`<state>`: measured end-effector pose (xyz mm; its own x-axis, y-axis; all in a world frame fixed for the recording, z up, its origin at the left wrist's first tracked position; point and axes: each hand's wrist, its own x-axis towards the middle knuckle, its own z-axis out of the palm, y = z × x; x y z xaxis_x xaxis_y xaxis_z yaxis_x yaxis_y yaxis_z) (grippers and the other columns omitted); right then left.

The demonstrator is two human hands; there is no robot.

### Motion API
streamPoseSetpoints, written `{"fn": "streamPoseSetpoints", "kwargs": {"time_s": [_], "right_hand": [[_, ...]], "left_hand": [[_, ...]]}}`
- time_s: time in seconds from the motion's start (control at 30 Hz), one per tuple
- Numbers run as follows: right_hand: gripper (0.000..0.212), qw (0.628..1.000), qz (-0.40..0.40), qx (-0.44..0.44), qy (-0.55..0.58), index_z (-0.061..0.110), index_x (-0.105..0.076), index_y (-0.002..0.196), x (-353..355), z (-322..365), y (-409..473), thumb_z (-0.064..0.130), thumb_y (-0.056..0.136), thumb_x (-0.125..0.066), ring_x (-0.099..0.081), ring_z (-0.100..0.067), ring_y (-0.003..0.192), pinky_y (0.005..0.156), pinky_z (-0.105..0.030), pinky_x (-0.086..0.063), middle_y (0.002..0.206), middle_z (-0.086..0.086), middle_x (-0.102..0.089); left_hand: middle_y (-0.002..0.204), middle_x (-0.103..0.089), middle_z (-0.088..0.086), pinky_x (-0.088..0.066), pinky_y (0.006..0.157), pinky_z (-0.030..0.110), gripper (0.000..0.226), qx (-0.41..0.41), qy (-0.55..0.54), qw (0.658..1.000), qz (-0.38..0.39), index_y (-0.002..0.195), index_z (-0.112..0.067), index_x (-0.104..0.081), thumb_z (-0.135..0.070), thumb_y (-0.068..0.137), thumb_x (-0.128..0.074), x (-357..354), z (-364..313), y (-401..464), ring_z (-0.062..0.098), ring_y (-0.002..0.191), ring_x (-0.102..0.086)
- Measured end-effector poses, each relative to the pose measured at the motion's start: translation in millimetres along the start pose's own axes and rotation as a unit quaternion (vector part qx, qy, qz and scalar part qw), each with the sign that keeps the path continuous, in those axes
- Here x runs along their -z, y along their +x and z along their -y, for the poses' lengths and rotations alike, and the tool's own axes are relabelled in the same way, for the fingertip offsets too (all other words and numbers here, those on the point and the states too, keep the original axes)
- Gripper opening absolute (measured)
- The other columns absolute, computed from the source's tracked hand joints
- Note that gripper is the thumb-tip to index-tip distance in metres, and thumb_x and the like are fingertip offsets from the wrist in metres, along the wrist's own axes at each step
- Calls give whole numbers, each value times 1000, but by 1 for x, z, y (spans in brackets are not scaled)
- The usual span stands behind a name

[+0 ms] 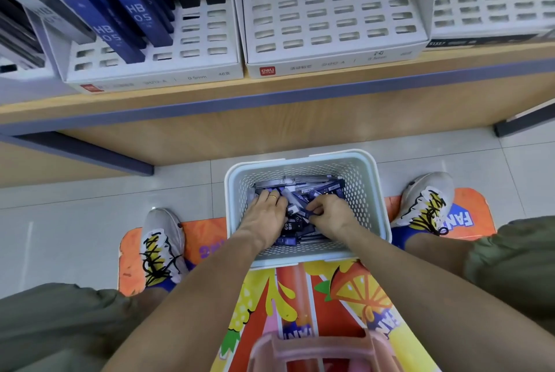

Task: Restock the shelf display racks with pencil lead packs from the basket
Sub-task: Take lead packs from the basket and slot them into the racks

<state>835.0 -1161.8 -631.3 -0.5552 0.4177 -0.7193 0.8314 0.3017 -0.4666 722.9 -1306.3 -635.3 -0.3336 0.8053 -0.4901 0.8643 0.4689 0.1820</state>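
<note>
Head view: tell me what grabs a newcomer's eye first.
Both hands dig in the pale perforated plastic basket on the floor: the left hand lies on the dark pencil lead packs, the right hand pinches one. Above, the middle white slotted display rack stands empty.

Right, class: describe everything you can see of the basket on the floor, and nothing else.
The basket is pale blue-grey, plastic by its look, rectangular with rounded corners, a smooth thick rim and walls pierced by rows of small holes. It stands upright on the floor, its near end on a colourful printed mat, below the wooden shelf, between the person's shoes. Inside lies a loose heap of dark pencil lead packs. Both hands reach in: the left hand rests on the packs, the right hand pinches one.
</note>
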Motion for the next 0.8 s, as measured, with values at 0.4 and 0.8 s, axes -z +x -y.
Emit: {"fn": "streamPoseSetpoints", "kwargs": {"time_s": [0.4, 0.8], "right_hand": [[34, 906, 20, -78, 416, 7, -62, 116, 53, 16, -35, -10, 86, -64, -68, -26, 82, 67, -32, -56, 100, -18, -73], [42, 903, 122, 131, 391, 16, -53, 130, 140, 101, -146, 1, 93, -67, -72, -27, 88, 73, -32, -60, 100, -17, -76]], "left_hand": [[95, -68, 5, -52, 76, 37, 24, 94, -500, 861, -10, 111, -13, -46, -37, 108, -45, 48, -33, 3, 19, 81, -64], [58, -48, 3, -40, 47, 27, 41, 79, -764, 636, -72, 67, -15, -55, -40, 95, -70, 169, -50, -80, 17, 45, -43]]}}
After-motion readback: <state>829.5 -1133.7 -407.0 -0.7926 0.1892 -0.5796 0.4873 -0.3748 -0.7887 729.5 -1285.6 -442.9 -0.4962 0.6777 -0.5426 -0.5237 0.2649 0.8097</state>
